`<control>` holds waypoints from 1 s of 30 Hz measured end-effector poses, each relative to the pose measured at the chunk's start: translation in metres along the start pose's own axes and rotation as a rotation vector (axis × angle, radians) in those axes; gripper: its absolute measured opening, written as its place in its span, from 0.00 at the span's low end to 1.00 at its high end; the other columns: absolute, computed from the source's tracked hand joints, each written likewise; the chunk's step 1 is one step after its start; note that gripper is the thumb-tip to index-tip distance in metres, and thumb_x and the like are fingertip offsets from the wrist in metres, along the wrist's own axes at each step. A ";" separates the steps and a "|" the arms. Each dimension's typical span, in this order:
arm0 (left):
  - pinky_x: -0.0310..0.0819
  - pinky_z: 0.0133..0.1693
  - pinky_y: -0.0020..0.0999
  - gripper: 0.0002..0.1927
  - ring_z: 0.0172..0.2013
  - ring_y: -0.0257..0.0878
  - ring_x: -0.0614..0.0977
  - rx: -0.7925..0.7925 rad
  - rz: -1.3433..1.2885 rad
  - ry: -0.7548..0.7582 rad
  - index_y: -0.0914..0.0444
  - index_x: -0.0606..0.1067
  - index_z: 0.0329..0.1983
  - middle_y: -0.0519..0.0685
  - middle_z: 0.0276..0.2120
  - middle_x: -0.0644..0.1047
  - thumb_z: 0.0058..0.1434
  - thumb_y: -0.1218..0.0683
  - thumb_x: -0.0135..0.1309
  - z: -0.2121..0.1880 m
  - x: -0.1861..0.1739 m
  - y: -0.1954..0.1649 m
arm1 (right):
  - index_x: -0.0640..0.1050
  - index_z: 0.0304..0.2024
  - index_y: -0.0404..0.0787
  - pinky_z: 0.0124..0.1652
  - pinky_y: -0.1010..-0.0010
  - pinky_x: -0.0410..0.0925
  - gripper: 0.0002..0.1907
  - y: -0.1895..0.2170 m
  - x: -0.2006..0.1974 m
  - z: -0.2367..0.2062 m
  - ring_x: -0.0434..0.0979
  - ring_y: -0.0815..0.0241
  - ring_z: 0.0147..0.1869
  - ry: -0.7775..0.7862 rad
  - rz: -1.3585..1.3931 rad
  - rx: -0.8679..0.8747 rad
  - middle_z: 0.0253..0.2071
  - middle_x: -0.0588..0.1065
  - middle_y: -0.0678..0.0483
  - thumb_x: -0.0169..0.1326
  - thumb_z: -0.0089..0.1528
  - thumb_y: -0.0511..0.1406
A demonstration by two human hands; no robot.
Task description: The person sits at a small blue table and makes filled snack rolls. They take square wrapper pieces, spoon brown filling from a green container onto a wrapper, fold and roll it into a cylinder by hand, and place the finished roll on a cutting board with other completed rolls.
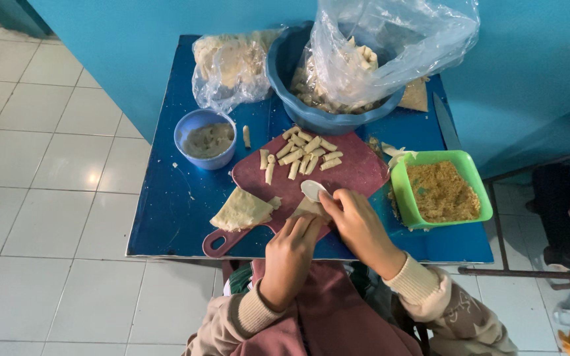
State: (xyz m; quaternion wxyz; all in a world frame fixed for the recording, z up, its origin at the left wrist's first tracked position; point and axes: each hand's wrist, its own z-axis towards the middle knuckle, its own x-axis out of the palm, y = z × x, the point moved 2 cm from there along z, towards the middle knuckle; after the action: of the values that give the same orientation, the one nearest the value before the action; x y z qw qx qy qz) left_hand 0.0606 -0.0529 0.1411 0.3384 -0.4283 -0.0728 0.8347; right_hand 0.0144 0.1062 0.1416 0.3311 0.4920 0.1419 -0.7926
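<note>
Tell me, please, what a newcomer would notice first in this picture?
Probably the pile of small pale rolls on the dark red cutting board in the middle of the blue table. Just below, the left hand and right hand press on a thin wrapper beside a white spoon. At the right stands a bright green tub of brownish crumbs.

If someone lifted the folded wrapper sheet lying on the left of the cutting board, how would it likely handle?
The folded wrapper sheet looks thin and limp, draping flat on the cutting board, so it would probably sag when lifted by one edge. It seems light for its area. Being so thin, it may tear if pinched hard. Lying flat, it is unlikely to roll, unlike the small rolled pieces nearby.
</note>
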 end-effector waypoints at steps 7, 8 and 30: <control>0.79 0.41 0.32 0.17 0.46 0.41 0.82 0.018 -0.021 0.001 0.63 0.78 0.47 0.45 0.45 0.78 0.53 0.62 0.56 -0.002 0.000 0.003 | 0.74 0.65 0.42 0.43 0.62 0.67 0.29 -0.013 0.004 0.001 0.72 0.51 0.43 -0.047 -0.068 -0.075 0.40 0.68 0.50 0.55 0.59 0.28; 0.79 0.41 0.33 0.17 0.46 0.41 0.81 0.023 -0.021 0.002 0.63 0.78 0.47 0.46 0.45 0.78 0.53 0.62 0.56 -0.002 0.000 0.003 | 0.73 0.65 0.41 0.43 0.62 0.67 0.29 -0.016 0.002 0.003 0.72 0.50 0.44 -0.058 -0.070 -0.079 0.40 0.69 0.50 0.55 0.59 0.28; 0.79 0.36 0.32 0.14 0.43 0.38 0.82 0.008 -0.013 -0.006 0.61 0.80 0.45 0.44 0.42 0.78 0.54 0.62 0.57 0.000 0.002 0.002 | 0.77 0.57 0.38 0.39 0.64 0.66 0.23 -0.002 -0.018 0.009 0.71 0.54 0.38 0.040 -0.179 -0.135 0.37 0.66 0.52 0.55 0.58 0.30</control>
State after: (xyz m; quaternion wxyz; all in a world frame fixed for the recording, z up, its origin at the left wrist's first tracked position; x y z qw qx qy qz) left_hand 0.0589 -0.0533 0.1392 0.3455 -0.4240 -0.0731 0.8340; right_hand 0.0125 0.1094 0.1612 0.2885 0.4697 0.2450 -0.7975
